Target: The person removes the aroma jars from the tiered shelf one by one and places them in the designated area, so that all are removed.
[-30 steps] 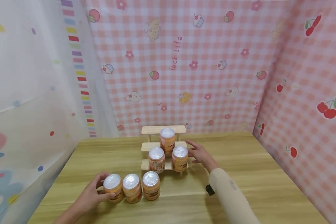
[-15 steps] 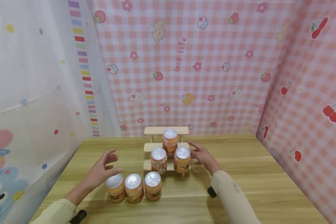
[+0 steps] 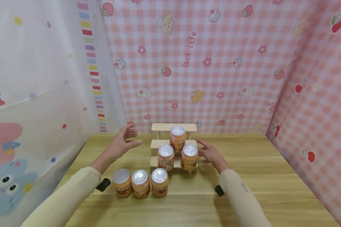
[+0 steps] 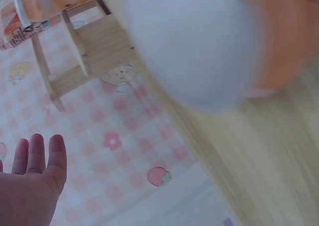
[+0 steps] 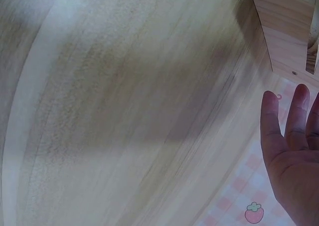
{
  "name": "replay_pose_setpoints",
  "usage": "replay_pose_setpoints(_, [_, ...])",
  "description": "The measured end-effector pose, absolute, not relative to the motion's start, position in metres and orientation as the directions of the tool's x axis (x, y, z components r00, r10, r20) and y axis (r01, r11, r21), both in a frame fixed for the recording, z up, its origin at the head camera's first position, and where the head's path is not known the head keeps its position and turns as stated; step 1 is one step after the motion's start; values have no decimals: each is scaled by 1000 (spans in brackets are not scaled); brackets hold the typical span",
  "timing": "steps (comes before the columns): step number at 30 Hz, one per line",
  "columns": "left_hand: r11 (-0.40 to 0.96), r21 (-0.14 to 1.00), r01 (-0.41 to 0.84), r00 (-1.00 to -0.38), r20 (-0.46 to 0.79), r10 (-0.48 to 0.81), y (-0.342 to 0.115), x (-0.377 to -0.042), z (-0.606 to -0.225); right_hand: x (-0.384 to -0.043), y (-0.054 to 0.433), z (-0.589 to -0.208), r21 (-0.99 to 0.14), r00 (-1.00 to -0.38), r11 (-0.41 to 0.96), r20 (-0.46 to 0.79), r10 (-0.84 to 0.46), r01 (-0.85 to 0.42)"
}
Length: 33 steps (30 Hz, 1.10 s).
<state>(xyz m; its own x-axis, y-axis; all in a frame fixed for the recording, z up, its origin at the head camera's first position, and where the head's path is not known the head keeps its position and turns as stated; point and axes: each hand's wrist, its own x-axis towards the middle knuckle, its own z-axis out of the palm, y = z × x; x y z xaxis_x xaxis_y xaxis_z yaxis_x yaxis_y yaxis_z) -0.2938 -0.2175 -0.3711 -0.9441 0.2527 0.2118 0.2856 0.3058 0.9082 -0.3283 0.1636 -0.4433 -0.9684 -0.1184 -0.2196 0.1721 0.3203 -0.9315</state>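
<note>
My left hand (image 3: 120, 145) hovers at the left of a three-step wooden rack (image 3: 174, 127), its fingers spread loosely around nothing. On the rack's lowest step stand a left can (image 3: 166, 159) and a right can (image 3: 189, 160), both orange with silver lids. A third can (image 3: 177, 139) stands higher, on the middle step. My right hand (image 3: 212, 155) is at the rack's right end, fingers extended, fingertips right by the right can. The right wrist view shows the fingers (image 5: 297, 114) loosely bent beside the rack's wooden side (image 5: 286, 34).
Three more cans stand in a row on the wooden table (image 3: 187, 208), front left: a left one (image 3: 122, 186), a middle one (image 3: 141, 186) and a right one (image 3: 159, 185). A blurred can (image 4: 199, 47) fills much of the left wrist view. Patterned cloth (image 3: 176, 78) hangs behind.
My left hand has let go of the leftmost front can, then lifted and moved forward towards the rack. My right hand stays by the rack. The head view has shifted slightly.
</note>
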Motion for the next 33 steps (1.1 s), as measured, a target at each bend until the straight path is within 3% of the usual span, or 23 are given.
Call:
replay_pose_setpoints(11, [284,916,284,-948,223,229,-194,-313,-356,-329,163,-442,-932,-967,314,-227,-118,181])
replay_pose_setpoints(33, [303,934,191,-978,156,136,-189,-358,-344,-328,166,-434,-951,-959,247,-228,-165,184])
